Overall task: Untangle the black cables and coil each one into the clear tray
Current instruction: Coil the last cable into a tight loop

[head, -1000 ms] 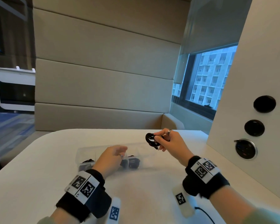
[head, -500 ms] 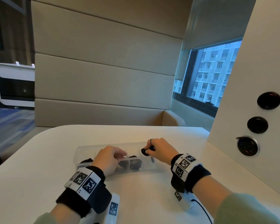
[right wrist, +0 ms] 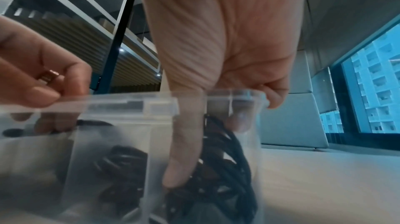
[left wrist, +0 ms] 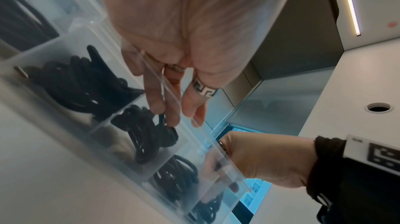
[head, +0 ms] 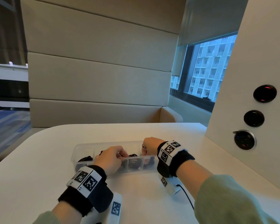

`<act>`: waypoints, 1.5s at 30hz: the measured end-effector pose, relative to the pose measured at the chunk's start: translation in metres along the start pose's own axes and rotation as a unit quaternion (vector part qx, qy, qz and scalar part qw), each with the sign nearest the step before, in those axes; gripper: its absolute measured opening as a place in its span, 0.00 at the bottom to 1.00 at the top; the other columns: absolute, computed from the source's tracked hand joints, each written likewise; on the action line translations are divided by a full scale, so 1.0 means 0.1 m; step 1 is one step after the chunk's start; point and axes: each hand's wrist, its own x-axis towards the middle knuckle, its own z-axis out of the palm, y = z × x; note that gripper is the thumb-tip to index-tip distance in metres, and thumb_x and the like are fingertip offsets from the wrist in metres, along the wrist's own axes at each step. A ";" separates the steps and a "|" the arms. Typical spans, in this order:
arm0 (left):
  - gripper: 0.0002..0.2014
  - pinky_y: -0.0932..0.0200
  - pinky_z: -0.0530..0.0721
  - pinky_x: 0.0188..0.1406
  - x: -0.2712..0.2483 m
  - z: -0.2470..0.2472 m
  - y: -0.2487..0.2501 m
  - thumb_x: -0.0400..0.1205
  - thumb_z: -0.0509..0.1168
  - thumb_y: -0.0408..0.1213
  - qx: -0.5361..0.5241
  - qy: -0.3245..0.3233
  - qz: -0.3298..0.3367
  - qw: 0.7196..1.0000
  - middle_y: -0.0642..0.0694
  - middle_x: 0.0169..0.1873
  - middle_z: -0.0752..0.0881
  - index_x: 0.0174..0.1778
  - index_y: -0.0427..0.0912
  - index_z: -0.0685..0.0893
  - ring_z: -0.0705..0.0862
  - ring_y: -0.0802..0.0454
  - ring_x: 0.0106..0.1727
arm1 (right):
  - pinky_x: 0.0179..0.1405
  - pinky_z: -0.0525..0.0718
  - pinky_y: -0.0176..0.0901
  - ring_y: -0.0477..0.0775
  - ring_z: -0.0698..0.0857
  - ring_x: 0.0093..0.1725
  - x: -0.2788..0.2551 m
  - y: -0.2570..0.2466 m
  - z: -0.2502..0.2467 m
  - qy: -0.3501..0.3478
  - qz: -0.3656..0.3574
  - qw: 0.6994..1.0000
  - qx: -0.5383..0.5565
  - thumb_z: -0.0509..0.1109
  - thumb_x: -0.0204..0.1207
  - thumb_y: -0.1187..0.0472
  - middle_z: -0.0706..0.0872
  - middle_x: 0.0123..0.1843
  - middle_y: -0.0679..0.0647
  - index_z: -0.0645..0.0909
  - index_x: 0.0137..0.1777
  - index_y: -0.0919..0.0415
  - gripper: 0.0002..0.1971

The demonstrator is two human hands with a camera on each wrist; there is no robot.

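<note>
A clear tray [head: 87, 145] with several compartments lies across the middle of the white table [head: 39, 167]. Black coiled cables [left wrist: 82, 82] [left wrist: 147, 135] fill its compartments. My right hand [head: 145, 152] reaches down into the right end compartment. In the right wrist view its thumb [right wrist: 179, 167] and fingers pinch a black cable coil [right wrist: 227, 167] low inside. My left hand [head: 121, 156] grips the tray's near wall, thumb on the rim [right wrist: 129, 104]. Its fingertips [left wrist: 171, 118] touch a coil inside.
A white wall panel with round black sockets [head: 245, 139] rises along the table's right side. A beige bench back [head: 95, 78] stands behind the table, with a window [head: 208, 70] at the right. White tagged blocks [head: 168, 185] [head: 115, 207] and a thin wire [head: 186, 196] lie under my wrists.
My right hand came down from above the table with the coiled cable and lowered it into the tray's right end compartment. The left hand stayed at the tray.
</note>
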 end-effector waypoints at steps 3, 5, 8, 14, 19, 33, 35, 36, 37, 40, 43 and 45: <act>0.15 0.45 0.74 0.66 0.00 0.01 0.03 0.84 0.57 0.33 0.007 0.002 -0.005 1.000 0.53 0.44 0.84 0.36 0.58 0.77 0.82 0.49 0.53 | 0.59 0.82 0.49 0.61 0.84 0.50 0.03 0.00 0.00 -0.014 -0.003 1.000 0.009 0.64 0.78 0.66 0.88 0.55 0.60 0.86 0.53 0.64 0.10; 0.15 0.46 0.74 0.66 0.00 0.01 0.04 0.84 0.56 0.33 0.006 -0.001 -0.011 1.000 0.53 0.45 0.84 0.36 0.57 0.77 0.81 0.49 0.53 | 0.61 0.81 0.50 0.59 0.83 0.51 0.02 0.02 -0.03 -0.035 -0.010 0.999 0.006 0.65 0.78 0.65 0.87 0.57 0.59 0.86 0.55 0.64 0.10; 0.11 0.50 0.70 0.64 -0.03 -0.01 0.06 0.85 0.57 0.38 0.024 -0.017 -0.005 1.000 0.55 0.47 0.85 0.39 0.57 0.76 0.81 0.52 0.55 | 0.60 0.80 0.46 0.53 0.83 0.51 -0.06 0.12 -0.10 -0.058 -0.031 0.997 0.033 0.70 0.76 0.62 0.88 0.55 0.54 0.87 0.55 0.60 0.10; 0.06 0.65 0.79 0.41 -0.07 -0.17 0.06 0.82 0.63 0.34 -0.118 -0.031 0.024 0.992 0.53 0.48 0.82 0.49 0.51 0.79 0.81 0.57 0.47 | 0.45 0.77 0.37 0.49 0.82 0.43 -0.26 0.18 -0.09 0.078 -0.049 0.990 0.110 0.73 0.75 0.62 0.89 0.53 0.57 0.84 0.56 0.61 0.10; 0.06 0.56 0.81 0.56 -0.08 -0.19 0.01 0.82 0.64 0.35 -0.126 -0.049 0.004 0.991 0.50 0.51 0.85 0.47 0.53 0.79 0.83 0.51 0.53 | 0.54 0.80 0.43 0.58 0.85 0.53 -0.15 0.08 -0.06 0.018 -0.026 0.999 0.038 0.70 0.77 0.62 0.89 0.55 0.60 0.86 0.54 0.66 0.10; 0.03 0.62 0.81 0.37 -0.07 -0.19 0.01 0.82 0.64 0.36 -0.156 -0.050 0.000 0.987 0.46 0.50 0.86 0.48 0.49 0.81 0.82 0.55 0.39 | 0.48 0.88 0.55 0.55 0.87 0.38 0.21 0.12 -0.03 -0.050 0.007 0.994 -0.095 0.79 0.62 0.53 0.89 0.36 0.49 0.83 0.34 0.53 0.07; 0.05 0.53 0.83 0.54 -0.09 -0.25 -0.01 0.82 0.64 0.34 -0.215 -0.026 0.007 0.976 0.46 0.51 0.86 0.49 0.48 0.82 0.85 0.49 0.50 | 0.52 0.86 0.46 0.50 0.85 0.41 0.06 0.12 -0.11 -0.042 -0.016 0.999 -0.014 0.76 0.71 0.56 0.90 0.43 0.50 0.86 0.41 0.53 0.03; 0.06 0.54 0.81 0.56 -0.09 -0.30 -0.03 0.82 0.63 0.31 -0.245 0.006 0.011 0.969 0.46 0.51 0.86 0.48 0.47 0.82 0.84 0.49 0.54 | 0.48 0.83 0.39 0.48 0.84 0.41 -0.06 0.14 -0.16 -0.023 -0.024 0.999 0.026 0.74 0.73 0.57 0.89 0.44 0.50 0.87 0.46 0.57 0.06; 0.08 0.58 0.79 0.54 -0.09 -0.36 -0.05 0.82 0.62 0.29 -0.260 0.055 0.014 0.964 0.48 0.50 0.85 0.48 0.47 0.82 0.83 0.49 0.56 | 0.43 0.80 0.33 0.46 0.81 0.41 -0.15 0.18 -0.18 0.015 -0.033 0.997 0.063 0.73 0.74 0.57 0.87 0.43 0.49 0.87 0.50 0.59 0.08; 0.08 0.58 0.75 0.55 -0.08 -0.61 -0.20 0.82 0.61 0.30 -0.218 0.205 -0.003 0.954 0.46 0.56 0.81 0.51 0.48 0.80 0.78 0.46 0.62 | 0.30 0.73 0.29 0.48 0.78 0.43 -0.32 0.34 -0.07 0.130 0.010 0.979 0.159 0.70 0.77 0.56 0.76 0.48 0.48 0.80 0.57 0.59 0.11; 0.10 0.49 0.72 0.59 -0.11 -0.77 -0.39 0.83 0.63 0.38 -0.143 0.170 -0.069 0.973 0.38 0.69 0.73 0.59 0.49 0.75 0.73 0.42 0.66 | 0.27 0.82 0.36 0.53 0.84 0.44 -0.42 0.46 0.13 0.044 0.090 0.946 0.308 0.63 0.82 0.52 0.76 0.59 0.55 0.69 0.66 0.59 0.18; 0.15 0.50 0.74 0.53 -0.12 -0.78 -0.44 0.82 0.63 0.41 -0.116 0.123 -0.100 0.981 0.36 0.72 0.70 0.64 0.49 0.72 0.76 0.42 0.61 | 0.30 0.86 0.40 0.53 0.87 0.40 -0.48 0.48 0.20 0.014 0.091 0.909 0.406 0.61 0.83 0.53 0.80 0.60 0.59 0.69 0.67 0.62 0.18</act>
